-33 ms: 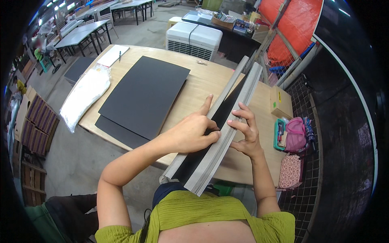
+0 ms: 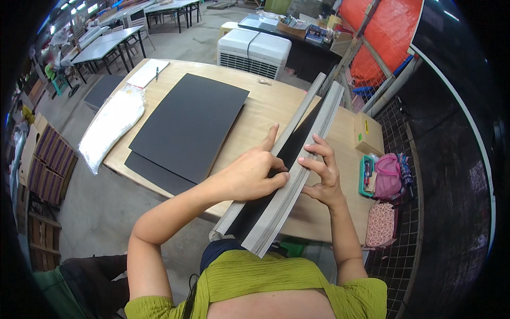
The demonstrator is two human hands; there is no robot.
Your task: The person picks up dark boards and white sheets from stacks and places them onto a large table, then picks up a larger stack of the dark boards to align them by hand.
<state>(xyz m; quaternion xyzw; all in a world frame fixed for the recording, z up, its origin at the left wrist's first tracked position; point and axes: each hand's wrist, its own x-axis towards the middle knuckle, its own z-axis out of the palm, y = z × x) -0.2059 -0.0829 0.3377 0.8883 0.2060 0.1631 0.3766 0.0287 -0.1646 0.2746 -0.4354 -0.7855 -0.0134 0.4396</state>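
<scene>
A long grey ridged piece (image 2: 282, 196) with two parallel sides and a black inner face (image 2: 255, 213) lies slantwise before me, reaching from my waist over the table. My left hand (image 2: 260, 173) is at its gap: the index finger points out over the left strip, the other fingers curl into the gap, and the thumb presses at the inner edge of the right strip. Around the outer side of that strip my right hand (image 2: 326, 173) is closed, fingertips on its ridged face and thumb lower down. What the left fingertips touch inside is hidden.
On the wooden table (image 2: 255, 143) lie stacked black boards (image 2: 191, 122), a white plastic-wrapped bundle (image 2: 114, 119) and paper with a pen (image 2: 157, 73). At right are a cardboard box (image 2: 368, 133), a teal basket (image 2: 365, 178), a pink bag (image 2: 389, 175) and a patterned pouch (image 2: 381, 226). A white cooler (image 2: 255, 48) stands behind.
</scene>
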